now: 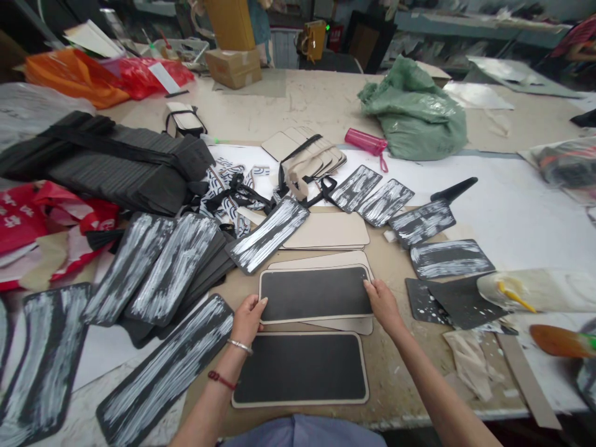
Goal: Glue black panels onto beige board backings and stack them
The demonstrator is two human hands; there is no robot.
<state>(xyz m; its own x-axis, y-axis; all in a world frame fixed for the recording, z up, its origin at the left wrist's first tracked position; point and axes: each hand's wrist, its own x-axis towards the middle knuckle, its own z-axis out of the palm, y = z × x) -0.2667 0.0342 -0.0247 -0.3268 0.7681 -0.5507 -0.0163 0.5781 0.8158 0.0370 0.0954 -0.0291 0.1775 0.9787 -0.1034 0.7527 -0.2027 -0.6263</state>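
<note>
A black rectangular panel with a beige border (pixel 314 295) is held level at both ends. My left hand (pixel 249 318) pinches its left end, thumb on top. At the right end, my right hand (pixel 382 304) grips the corner with thumb and fingers closed. Beneath it lie beige boards (pixel 356 326), partly covered. A second bordered black panel (pixel 300 367) lies flat on the table nearer to me. Black pieces streaked with white glue surround them, among them a long one (pixel 165 372) at the lower left and one (pixel 269 234) just behind the held panel.
Stacked dark pieces (pixel 135 161) stand at the left. Patterned straps (pixel 228 192) and strapped beige boards (pixel 316 155) lie behind. More glued pieces (pixel 451 257), a whitish container (pixel 531 292) and a brown brush-like tool (pixel 559 340) are at the right. A green bag (pixel 419 118) sits farther back.
</note>
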